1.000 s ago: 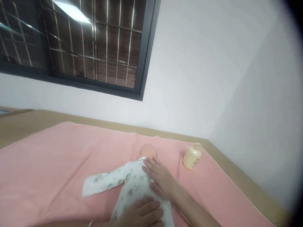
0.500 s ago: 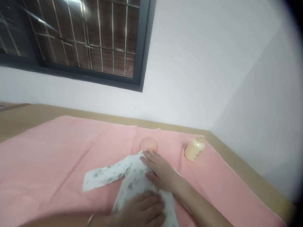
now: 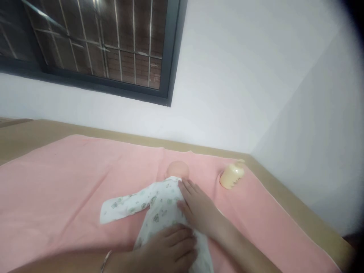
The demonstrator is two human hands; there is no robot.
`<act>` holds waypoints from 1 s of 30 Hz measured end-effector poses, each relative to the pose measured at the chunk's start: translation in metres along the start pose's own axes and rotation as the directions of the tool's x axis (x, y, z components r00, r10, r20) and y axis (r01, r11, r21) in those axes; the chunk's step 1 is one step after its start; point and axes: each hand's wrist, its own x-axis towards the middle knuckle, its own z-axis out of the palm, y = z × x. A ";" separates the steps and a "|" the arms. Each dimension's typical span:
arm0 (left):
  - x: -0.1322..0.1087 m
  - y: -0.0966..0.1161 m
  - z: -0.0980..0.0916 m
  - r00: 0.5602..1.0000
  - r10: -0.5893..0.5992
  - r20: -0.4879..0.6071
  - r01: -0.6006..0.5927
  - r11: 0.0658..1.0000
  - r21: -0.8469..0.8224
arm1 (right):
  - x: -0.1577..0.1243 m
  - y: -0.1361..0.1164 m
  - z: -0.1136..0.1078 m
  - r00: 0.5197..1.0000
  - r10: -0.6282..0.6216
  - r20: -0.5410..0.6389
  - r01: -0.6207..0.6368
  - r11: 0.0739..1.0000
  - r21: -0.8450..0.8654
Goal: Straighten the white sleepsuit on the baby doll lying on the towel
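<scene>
A large pink cloth (image 3: pixel 57 189) covers most of a tan tabletop (image 3: pixel 31 134) that runs into the corner of two white walls (image 3: pixel 241 76). A dark-framed window with metal bars (image 3: pixel 99 49) sits high on the far wall. Near the far right corner of the cloth, a pale yellow plastic bottle with a pump top (image 3: pixel 231 176) lies tilted, well apart from the hands. In the middle of the cloth lies a small doll in a white printed baby garment (image 3: pixel 159 206). Its bare peach head (image 3: pixel 178 168) is at the far end, towards the wall. The doll's long axis runs from near the person up and slightly rightwards, so the head points away from the camera. One empty-looking sleeve (image 3: pixel 122 203) lies flat, stretched out to the left across the cloth. The right hand (image 3: pixel 199 208) lies palm down on the upper right side of the garment, fingers straight and loosely together, fingertips just below the head; it hides that side of the doll. The left hand (image 3: pixel 170 250), with a thin metal bracelet (image 3: pixel 105 259) at the wrist, rests flat on the lower part of the garment, fingers extended, and covers the legs. Neither hand pinches or grasps the fabric; both press on it with open palms.
</scene>
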 end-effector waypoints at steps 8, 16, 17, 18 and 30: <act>0.003 0.000 -0.001 0.999 -0.007 0.038 0.007 1.000 0.016 | 0.001 -0.011 -0.009 0.941 -0.337 0.013 0.336 0.941 0.038; -0.006 -0.002 0.019 0.999 0.017 -0.029 -0.018 1.000 -0.012 | -0.018 -0.016 0.000 0.996 0.083 0.013 -0.084 0.996 0.030; -0.009 -0.003 0.027 0.999 0.025 -0.025 -0.026 1.000 -0.014 | -0.025 -0.023 -0.002 0.999 0.038 0.022 -0.039 0.998 0.047; -0.011 -0.003 0.033 1.000 0.023 -0.019 -0.023 1.000 -0.017 | -0.028 -0.029 -0.005 0.999 -0.028 0.031 0.026 0.997 0.069; -0.005 -0.003 0.013 1.000 0.002 0.007 -0.002 1.000 0.018 | -0.009 -0.017 -0.005 0.994 0.105 0.029 -0.106 0.994 0.026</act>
